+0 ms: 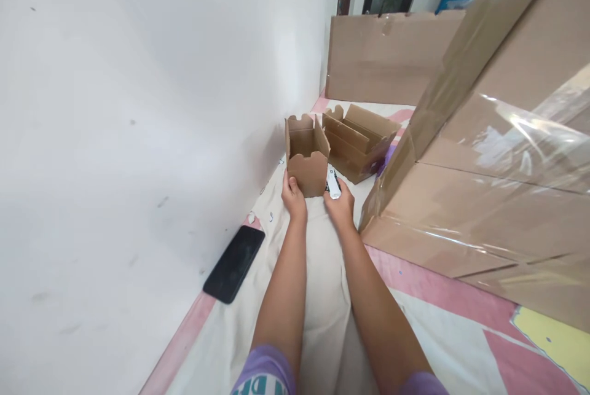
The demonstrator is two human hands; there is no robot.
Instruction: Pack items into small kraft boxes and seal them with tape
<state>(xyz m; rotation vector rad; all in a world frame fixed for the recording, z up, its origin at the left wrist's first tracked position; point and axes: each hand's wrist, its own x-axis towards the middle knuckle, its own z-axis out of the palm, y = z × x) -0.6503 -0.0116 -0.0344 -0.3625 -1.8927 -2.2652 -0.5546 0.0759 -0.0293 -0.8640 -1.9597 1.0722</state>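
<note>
A small open cardboard box (306, 155) stands upright on a cream cloth (322, 321), its flaps up. My left hand (294, 196) grips its lower left corner, thumb on the front face. My right hand (340, 201) sits at the box's lower right side, fingers curled round a small white and black object (332, 187) that I cannot name. Both forearms reach straight out from me.
A second folded small box (358, 142) lies just behind. A large taped carton (498, 155) fills the right side. Another carton (387, 57) stands at the back. A black phone (234, 263) lies by the white wall (138, 106) on the left.
</note>
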